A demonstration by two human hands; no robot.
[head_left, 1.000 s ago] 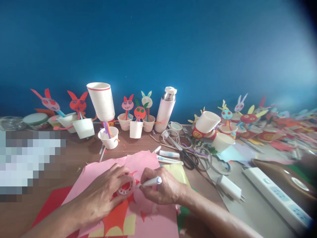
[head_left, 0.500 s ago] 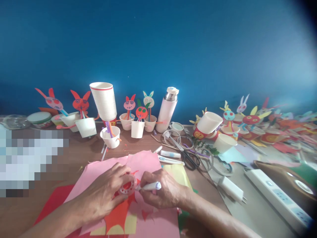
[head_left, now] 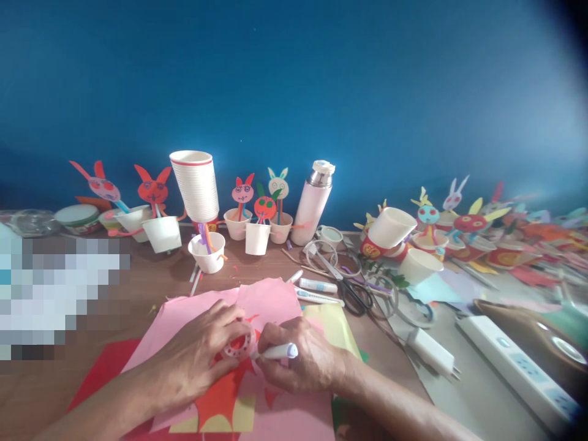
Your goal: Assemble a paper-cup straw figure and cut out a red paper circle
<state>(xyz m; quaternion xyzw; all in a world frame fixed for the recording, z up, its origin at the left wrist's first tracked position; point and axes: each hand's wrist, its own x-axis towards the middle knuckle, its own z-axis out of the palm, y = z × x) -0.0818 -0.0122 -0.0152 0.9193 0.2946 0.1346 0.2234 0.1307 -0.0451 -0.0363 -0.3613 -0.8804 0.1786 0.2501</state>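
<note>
My left hand (head_left: 195, 355) presses a small round roll of tape (head_left: 237, 347) down onto an orange-red paper cut-out (head_left: 220, 398), fingers curled round the roll. My right hand (head_left: 303, 361) grips a white marker pen (head_left: 278, 351) with its tip against the roll's right edge. Both hands rest on a pink paper sheet (head_left: 271, 300), with red and yellow sheets under it.
A stack of white paper cups (head_left: 195, 185), paper-cup bunny figures (head_left: 243, 208), a pink thermos (head_left: 315, 202), black scissors (head_left: 346, 288), glue sticks (head_left: 318, 285), a white charger (head_left: 429, 352) and a power strip (head_left: 514, 370) lie on the wooden table. More bunny figures (head_left: 463, 226) crowd the right.
The hands stay on the roll and the pen with only slight shifts. The camera view has drifted a little, so the objects sit slightly further right.
</note>
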